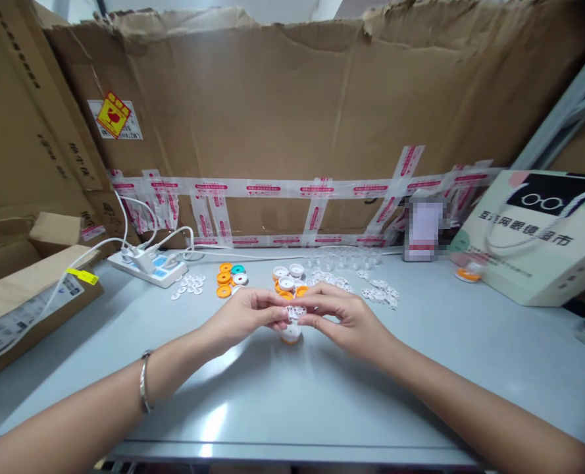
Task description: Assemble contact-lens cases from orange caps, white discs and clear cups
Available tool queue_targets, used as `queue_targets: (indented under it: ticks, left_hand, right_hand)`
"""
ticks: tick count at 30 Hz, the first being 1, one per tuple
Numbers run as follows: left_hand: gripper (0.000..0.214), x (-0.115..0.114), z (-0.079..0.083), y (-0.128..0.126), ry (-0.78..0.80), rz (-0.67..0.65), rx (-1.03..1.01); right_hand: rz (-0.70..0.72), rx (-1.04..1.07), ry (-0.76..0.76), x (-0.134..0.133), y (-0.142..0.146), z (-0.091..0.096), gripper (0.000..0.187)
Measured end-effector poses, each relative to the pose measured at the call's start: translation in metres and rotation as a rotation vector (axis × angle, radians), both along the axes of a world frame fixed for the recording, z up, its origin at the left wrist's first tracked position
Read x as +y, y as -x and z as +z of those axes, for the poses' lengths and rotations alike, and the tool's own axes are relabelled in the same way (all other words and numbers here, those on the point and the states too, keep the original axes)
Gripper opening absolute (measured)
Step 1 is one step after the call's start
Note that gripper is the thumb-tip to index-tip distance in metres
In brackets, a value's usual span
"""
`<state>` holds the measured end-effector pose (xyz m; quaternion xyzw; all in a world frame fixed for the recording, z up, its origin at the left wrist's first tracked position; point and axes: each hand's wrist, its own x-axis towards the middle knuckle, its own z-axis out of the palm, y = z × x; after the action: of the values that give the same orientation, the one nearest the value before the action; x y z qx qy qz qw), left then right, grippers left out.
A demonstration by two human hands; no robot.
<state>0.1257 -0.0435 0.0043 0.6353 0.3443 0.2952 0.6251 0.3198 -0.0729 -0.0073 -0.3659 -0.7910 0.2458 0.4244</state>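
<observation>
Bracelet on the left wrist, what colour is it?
Silver; the bracelet shows best in the head view.

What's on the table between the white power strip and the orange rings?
A small scatter of flat white discs lies between the power strip and the orange rings, seen in the head view.

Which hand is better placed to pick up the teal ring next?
Probably the left hand: the teal ring lies just beyond it, while the right hand sits farther off and would have to cross over. Both hands pinch a small white disc.
</observation>
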Motion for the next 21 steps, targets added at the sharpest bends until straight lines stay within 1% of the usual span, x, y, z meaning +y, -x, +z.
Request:
queue_targets:
  ticks: [3, 8, 10, 14, 19, 21]
  left_hand:
    - [0.018, 0.0, -0.003, 0.003, 0.032, -0.003, -0.01]
    - [0.018, 0.003, -0.005, 0.001, 0.12, 0.02, -0.052]
    - [0.019, 0.006, -0.007, 0.001, 0.144, 0.028, -0.065]
    - [0.022, 0.013, -0.017, 0.001, 0.208, 0.073, -0.091]
    - [0.029, 0.022, -0.03, -0.003, 0.344, 0.151, -0.103]
    - [0.031, 0.024, -0.032, -0.005, 0.358, 0.161, -0.096]
  right_hand:
    - [0.015, -0.034, -0.057, 0.0, 0.001, 0.001, 0.026]
    - [0.049, -0.037, 0.003, 0.006, 0.001, 0.0, 0.024]
    - [0.061, -0.052, 0.003, 0.01, 0.001, -0.002, 0.022]
    - [0.095, -0.053, -0.031, 0.021, 0.001, -0.009, 0.02]
    - [0.13, -0.019, 0.032, 0.036, 0.0, -0.02, 0.02]
    - [0.127, 0.003, 0.054, 0.039, -0.001, -0.022, 0.019]
